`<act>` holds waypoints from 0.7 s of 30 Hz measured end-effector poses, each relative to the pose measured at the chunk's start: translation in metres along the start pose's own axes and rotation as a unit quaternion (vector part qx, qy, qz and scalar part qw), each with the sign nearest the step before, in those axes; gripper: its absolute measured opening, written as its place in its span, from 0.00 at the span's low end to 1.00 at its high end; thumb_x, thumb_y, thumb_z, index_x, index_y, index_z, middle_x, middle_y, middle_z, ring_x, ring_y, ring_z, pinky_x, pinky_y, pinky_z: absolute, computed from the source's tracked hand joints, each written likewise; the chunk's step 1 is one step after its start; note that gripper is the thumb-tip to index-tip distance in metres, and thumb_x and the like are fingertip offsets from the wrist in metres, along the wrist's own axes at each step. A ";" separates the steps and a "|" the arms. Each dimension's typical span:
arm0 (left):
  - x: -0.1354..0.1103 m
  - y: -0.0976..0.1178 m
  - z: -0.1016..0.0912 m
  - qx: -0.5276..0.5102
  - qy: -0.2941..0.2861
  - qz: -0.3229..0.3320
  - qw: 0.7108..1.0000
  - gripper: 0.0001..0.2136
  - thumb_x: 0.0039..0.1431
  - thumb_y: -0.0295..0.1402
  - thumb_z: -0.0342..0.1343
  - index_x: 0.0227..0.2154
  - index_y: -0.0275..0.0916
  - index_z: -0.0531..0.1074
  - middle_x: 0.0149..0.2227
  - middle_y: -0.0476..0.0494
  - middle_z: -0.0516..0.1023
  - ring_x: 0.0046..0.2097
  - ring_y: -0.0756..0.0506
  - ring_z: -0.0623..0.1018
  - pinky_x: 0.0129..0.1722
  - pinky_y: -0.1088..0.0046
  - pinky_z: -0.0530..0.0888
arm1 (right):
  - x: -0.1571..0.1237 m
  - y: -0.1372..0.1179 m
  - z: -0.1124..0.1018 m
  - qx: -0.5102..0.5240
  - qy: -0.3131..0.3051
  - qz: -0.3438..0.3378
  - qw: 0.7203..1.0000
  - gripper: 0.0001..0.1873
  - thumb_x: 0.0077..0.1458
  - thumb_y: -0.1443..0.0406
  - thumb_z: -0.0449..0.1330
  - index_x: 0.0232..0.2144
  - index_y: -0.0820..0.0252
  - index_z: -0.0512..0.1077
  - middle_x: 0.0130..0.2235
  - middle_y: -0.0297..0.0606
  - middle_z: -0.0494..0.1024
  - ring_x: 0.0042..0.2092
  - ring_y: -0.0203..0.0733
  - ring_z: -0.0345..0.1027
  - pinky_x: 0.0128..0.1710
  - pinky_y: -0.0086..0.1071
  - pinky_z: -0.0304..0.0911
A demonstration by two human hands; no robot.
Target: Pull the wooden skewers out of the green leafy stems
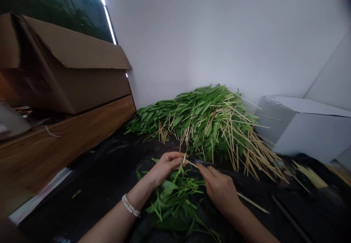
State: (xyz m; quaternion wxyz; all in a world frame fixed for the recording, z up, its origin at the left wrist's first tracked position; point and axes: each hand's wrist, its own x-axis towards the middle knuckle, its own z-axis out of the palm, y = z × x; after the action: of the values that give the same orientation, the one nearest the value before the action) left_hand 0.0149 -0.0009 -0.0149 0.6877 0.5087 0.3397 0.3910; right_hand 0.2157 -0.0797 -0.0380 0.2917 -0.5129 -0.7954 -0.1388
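My left hand (170,164) pinches a green leafy stem (184,158) between thumb and fingers. A thin wooden skewer (192,164) runs from that stem into my right hand (219,186), whose fingers are closed on it. Whether the tip pierces the stem or only touches it, I cannot tell. Beyond my right wrist a length of skewer (252,202) sticks out; it may be the same one. Loose green leaves and stems (175,199) lie beneath both hands. Behind them rises a large heap of leafy greens (183,107) with many pale skewers (236,133) among it.
Black plastic sheeting (101,184) covers the work surface. More skewers (309,173) lie at the right, near a white box (315,129). At left an open cardboard box (90,85) stands on a wooden surface (76,129). A white wall (219,34) rises behind.
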 end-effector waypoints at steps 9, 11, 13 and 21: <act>0.000 -0.002 -0.001 0.027 -0.033 0.012 0.999 0.16 0.50 0.36 0.64 0.41 0.34 0.77 0.35 0.40 0.81 0.35 0.50 0.77 0.35 0.78 0.69 | 0.001 0.000 -0.002 0.006 -0.005 0.003 1.000 0.21 0.59 0.73 0.46 0.51 0.62 0.69 0.34 0.41 0.77 0.32 0.37 0.73 0.33 0.26 0.66; 0.001 -0.003 -0.002 0.006 -0.030 0.006 1.000 0.17 0.49 0.37 0.64 0.41 0.34 0.77 0.36 0.39 0.81 0.35 0.49 0.77 0.38 0.75 0.69 | 0.001 0.000 -0.002 0.007 -0.003 0.008 1.000 0.21 0.59 0.73 0.45 0.51 0.62 0.69 0.34 0.41 0.77 0.32 0.37 0.73 0.33 0.25 0.66; 0.001 -0.003 -0.002 -0.004 -0.029 0.003 1.000 0.17 0.48 0.37 0.65 0.41 0.33 0.77 0.36 0.38 0.81 0.35 0.48 0.77 0.39 0.74 0.70 | 0.001 0.001 -0.002 0.004 -0.003 0.011 1.000 0.21 0.59 0.73 0.45 0.51 0.61 0.69 0.34 0.40 0.77 0.32 0.36 0.73 0.32 0.25 0.65; 0.001 -0.004 -0.002 0.027 -0.025 0.015 0.999 0.17 0.48 0.38 0.64 0.40 0.33 0.78 0.35 0.39 0.80 0.33 0.49 0.76 0.37 0.74 0.69 | -0.001 0.000 0.001 -0.006 -0.012 0.008 1.000 0.21 0.59 0.73 0.46 0.51 0.61 0.69 0.33 0.40 0.77 0.32 0.37 0.73 0.32 0.26 0.65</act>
State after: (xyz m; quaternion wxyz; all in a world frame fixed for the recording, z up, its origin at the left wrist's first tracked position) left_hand 0.0144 0.0004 -0.0191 0.6760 0.5418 0.3253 0.3790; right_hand 0.2160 -0.0797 -0.0391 0.2804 -0.5225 -0.7938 -0.1348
